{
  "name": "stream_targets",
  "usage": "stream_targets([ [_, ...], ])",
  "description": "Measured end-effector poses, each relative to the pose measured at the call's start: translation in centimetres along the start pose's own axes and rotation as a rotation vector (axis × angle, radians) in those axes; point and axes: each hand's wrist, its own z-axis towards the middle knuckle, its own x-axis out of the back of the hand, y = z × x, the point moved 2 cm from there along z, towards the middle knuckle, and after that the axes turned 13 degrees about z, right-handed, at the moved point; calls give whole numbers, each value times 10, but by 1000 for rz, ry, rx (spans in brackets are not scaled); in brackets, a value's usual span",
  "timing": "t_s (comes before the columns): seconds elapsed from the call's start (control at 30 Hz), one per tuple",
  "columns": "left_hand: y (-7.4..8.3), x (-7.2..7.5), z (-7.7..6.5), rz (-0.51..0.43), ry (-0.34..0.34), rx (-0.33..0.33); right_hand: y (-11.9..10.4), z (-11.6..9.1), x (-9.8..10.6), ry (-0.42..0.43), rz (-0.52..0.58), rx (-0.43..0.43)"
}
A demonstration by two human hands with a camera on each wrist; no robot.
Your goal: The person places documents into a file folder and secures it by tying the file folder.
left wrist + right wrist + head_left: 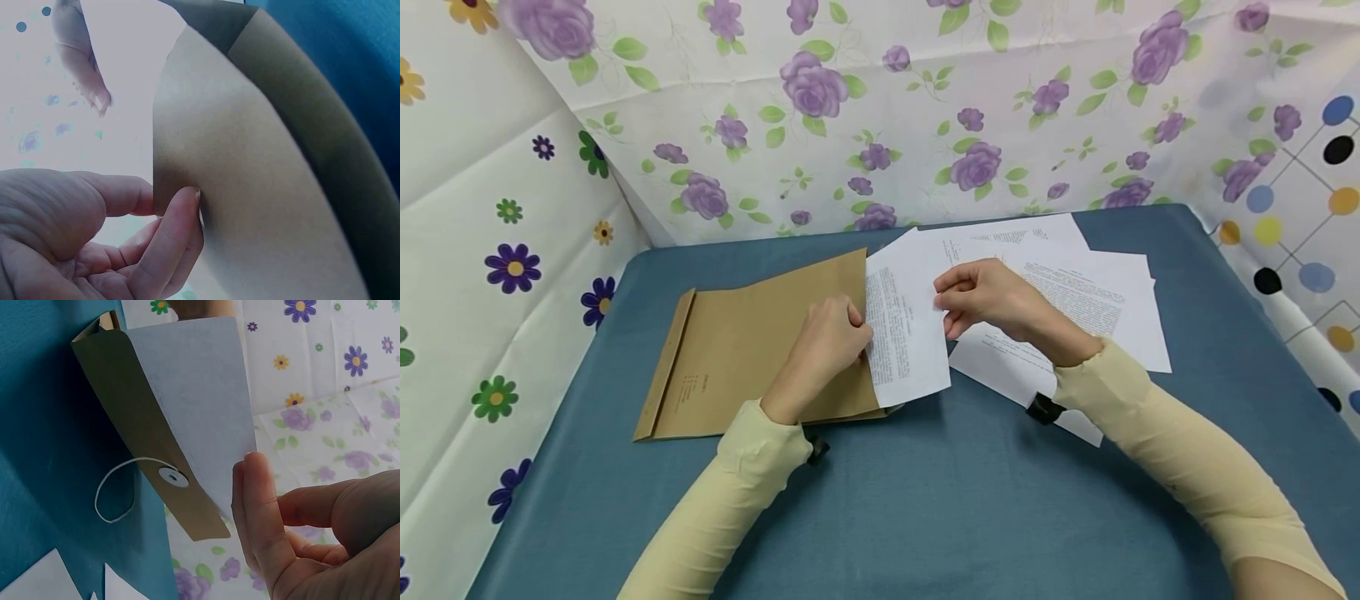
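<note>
A brown paper document envelope is on the left of the table, its right end lifted. My left hand pinches its right-end edge between thumb and fingers. A printed sheet sticks out of that end, its left part hidden inside the envelope. At the sheet's right edge, my right hand pinches with its fingertips. On the envelope's underside, the right wrist view shows a white round button with a looped white string.
Several loose printed sheets overlap on the blue-covered table, behind and beneath my right hand. Floral cloth hangs along the back, with patterned cloth at both sides. Each wrist carries a small black device.
</note>
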Motion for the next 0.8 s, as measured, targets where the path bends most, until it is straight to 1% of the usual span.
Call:
stream_targets([
  [0.2, 0, 0, -1, 12, -5, 5, 2, 3, -7, 6, -16, -5],
  [0.3, 0, -1, 0, 15, -12, 9, 4, 4, -8, 34, -33, -13],
  [0.37, 0, -1, 0, 13, -18, 10, 5, 3, -7, 70, -29, -11],
  [0.53, -1, -3, 2, -1, -27, 17, 6, 0, -2, 167, 52, 30],
  [0.6, -1, -3, 2, -3, -31, 22, 8, 0, -1, 191, 83, 43],
  [0.67, -2, -3, 2, 2, -32, 25, 12, 0, -3, 204, 114, 50],
  [0.8, -2, -2, 2, 12, -31, 21, 19, 2, -12, 194, 161, 60],
])
